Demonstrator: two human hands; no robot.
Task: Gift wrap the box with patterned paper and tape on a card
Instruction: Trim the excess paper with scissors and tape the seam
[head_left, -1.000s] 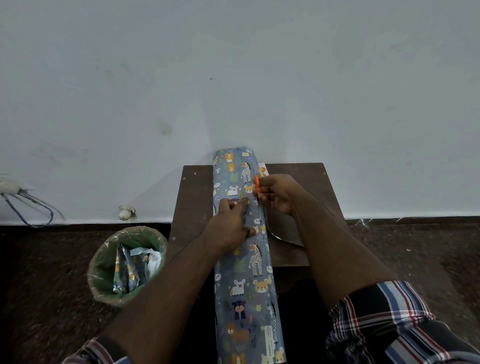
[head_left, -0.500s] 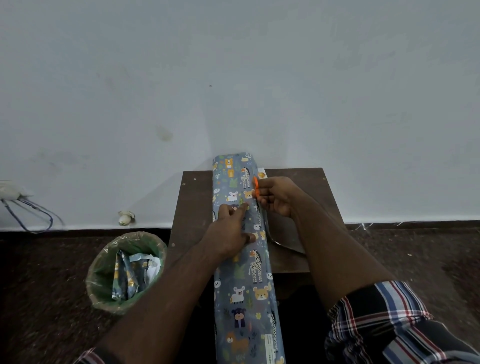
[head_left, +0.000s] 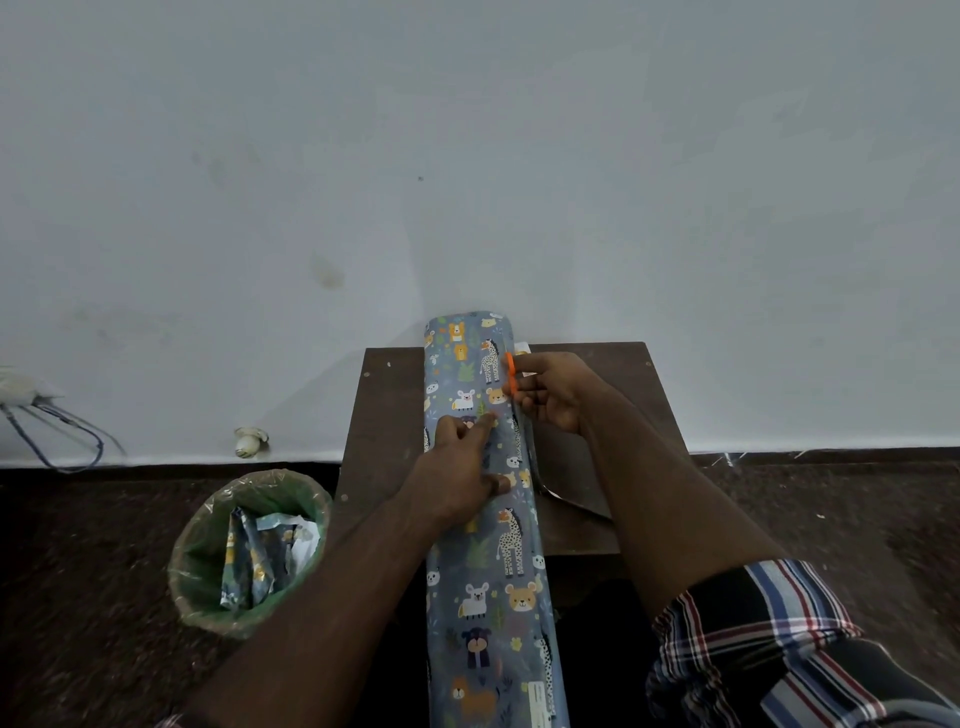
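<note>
Orange-handled scissors gripped in right hand, left hand pressing flat on patterned paper roll

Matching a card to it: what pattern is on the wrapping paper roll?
Cartoon animals on grey-blue, on the wrapping paper roll, clearest in the head view.
</note>
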